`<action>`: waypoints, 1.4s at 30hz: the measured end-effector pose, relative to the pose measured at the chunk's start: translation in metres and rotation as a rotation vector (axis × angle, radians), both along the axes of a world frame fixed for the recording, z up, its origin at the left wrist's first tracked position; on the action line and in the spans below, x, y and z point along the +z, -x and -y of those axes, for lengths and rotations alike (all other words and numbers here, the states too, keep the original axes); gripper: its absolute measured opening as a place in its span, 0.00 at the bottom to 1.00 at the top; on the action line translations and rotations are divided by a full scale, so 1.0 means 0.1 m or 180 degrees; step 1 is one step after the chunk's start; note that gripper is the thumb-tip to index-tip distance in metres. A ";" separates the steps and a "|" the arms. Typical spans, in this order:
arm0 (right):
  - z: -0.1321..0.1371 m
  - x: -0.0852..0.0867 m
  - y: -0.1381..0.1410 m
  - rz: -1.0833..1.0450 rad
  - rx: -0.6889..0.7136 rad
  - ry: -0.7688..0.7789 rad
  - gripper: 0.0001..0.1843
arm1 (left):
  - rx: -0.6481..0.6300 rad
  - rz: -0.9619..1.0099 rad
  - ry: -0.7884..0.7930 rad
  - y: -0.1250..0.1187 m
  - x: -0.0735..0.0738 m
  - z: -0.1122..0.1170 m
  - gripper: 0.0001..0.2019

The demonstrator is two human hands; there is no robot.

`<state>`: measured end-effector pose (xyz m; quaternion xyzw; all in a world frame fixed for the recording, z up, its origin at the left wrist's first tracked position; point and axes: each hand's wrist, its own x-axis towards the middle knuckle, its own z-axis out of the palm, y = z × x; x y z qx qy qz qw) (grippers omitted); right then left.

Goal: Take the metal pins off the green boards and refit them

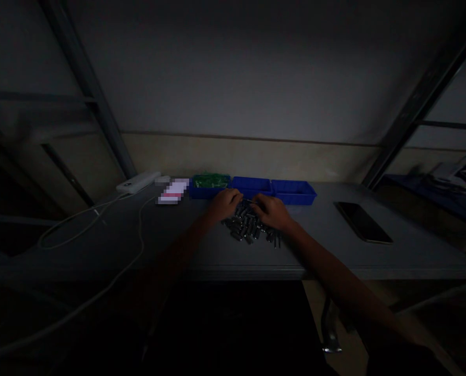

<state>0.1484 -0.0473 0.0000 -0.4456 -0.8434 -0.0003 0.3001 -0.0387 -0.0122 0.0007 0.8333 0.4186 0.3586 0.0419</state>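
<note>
A loose pile of small shiny metal parts (244, 227) lies on the grey table, too dark to name their kind. Over its far side, my left hand (224, 203) is closed, fingertips pinched together. Facing it, my right hand (272, 211) is closed as well, its fingers curled. A thin metal piece (248, 201) spans the gap between both sets of fingertips and seems held at each end. Just behind the hands stand a blue tray with a green plastic bag (211, 180) in it, a middle blue tray (252, 183) and a right blue tray (294, 192).
To the right lies a dark phone (364, 223). On the left are a white power strip (139, 181), a lit, blurred-out screen (173, 191) and a white cable (142, 230) running off the front edge. A wall closes off the back; metal posts rise at both sides.
</note>
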 end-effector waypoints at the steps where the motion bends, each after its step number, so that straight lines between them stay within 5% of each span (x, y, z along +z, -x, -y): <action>1: 0.00 0.00 0.00 0.0049 -0.0008 -0.0028 0.09 | 0.0009 0.0008 0.0001 -0.01 -0.01 0.01 0.12; 10: -0.05 0.00 -0.05 -0.0039 -0.0328 -0.0101 0.14 | -0.0351 0.0500 0.0044 -0.07 -0.04 0.06 0.04; 30: -0.01 0.02 -0.04 0.0075 -0.0130 -0.0237 0.13 | -0.0025 0.0143 0.0100 -0.09 0.03 0.11 0.13; 42: -0.04 -0.02 -0.05 -0.0489 0.0237 -0.0102 0.18 | -0.0496 0.0657 0.0008 -0.12 0.03 0.15 0.03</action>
